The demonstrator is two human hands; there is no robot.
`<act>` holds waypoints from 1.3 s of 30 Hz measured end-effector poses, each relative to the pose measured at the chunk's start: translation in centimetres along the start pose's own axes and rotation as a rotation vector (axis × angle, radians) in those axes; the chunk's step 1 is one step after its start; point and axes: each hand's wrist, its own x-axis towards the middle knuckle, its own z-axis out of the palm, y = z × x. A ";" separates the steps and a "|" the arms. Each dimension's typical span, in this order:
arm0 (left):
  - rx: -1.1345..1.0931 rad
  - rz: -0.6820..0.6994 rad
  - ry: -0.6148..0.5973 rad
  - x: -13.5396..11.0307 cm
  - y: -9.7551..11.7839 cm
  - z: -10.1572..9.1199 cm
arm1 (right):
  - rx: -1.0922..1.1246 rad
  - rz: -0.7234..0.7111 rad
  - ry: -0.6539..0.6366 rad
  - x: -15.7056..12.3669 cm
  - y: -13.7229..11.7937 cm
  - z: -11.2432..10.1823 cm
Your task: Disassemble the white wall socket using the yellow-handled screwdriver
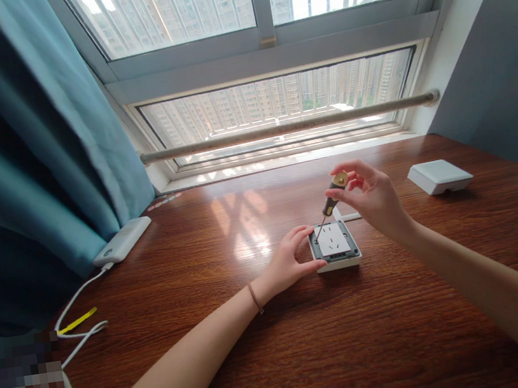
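A grey and white wall socket (pixel 334 246) lies face up on the wooden table (pixel 308 341). My left hand (pixel 288 264) grips its left side, thumb at the front edge and fingers at the back. My right hand (pixel 371 194) pinches the yellow and black handle of a small screwdriver (pixel 332 200). The screwdriver slants down to the left, with its tip at the socket's back left corner. A thin white piece (pixel 346 215) lies flat on the table just behind the socket, partly hidden by my right hand.
A white square cover (pixel 438 176) sits at the right rear of the table. A white power bank (pixel 122 241) with a white cable (pixel 75 309) lies at the left by the teal curtain (pixel 29 136). A window with a rail (pixel 288 127) runs behind.
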 end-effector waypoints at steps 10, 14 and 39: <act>0.019 -0.006 -0.004 0.0 0.0 0.0 | 0.150 0.038 -0.109 -0.1 -0.5 0.0; 0.005 0.000 0.001 0.0 0.0 0.0 | 0.066 0.024 -0.001 -0.1 0.2 0.1; 0.015 -0.006 -0.011 0.0 0.0 0.0 | 0.424 0.081 -0.163 -0.2 -1.3 0.0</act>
